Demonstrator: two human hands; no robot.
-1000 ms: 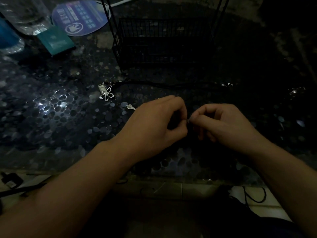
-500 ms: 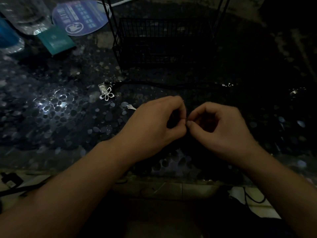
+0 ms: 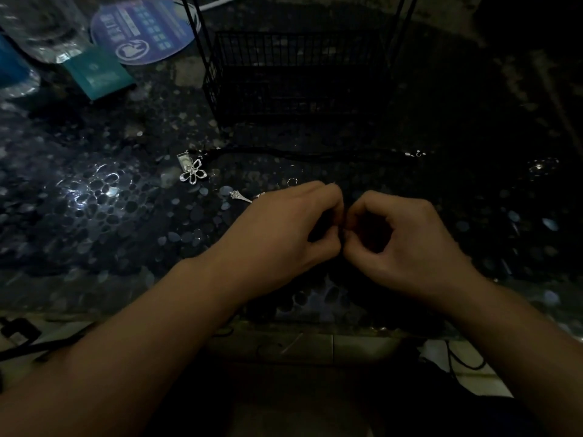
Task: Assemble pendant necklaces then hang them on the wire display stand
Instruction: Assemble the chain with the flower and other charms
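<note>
At the near edge of the dark, pebble-patterned table (image 3: 94, 222), the person's two hands meet fingertip to fingertip. The left hand (image 3: 284, 228) has its fingers curled with thumb and forefinger pressed together, and the right hand (image 3: 407, 238) mirrors it, thumb and forefinger pinched just beside those of the left. Whatever lies between the fingertips is too small and too dim to make out, so I cannot tell what either pinch holds. Just beyond the left hand's knuckles a small silver pendant (image 3: 240, 196) lies on the table, and near it a tiny ring (image 3: 291, 182). Farther back and to the left lies a silver flower pendant (image 3: 193, 173), touching a small rectangular tag (image 3: 184, 159). From there a black cord (image 3: 315, 152) runs rightward across the table to a small metal clasp (image 3: 415, 153). Behind the cord stands the black wire display stand (image 3: 296, 74), its basket base resting on the table and its thin uprights rising out of view. At the far left corner are a teal box (image 3: 99, 72), a round blue printed card (image 3: 145, 29) and a clear plastic bottle (image 3: 44, 26).
</note>
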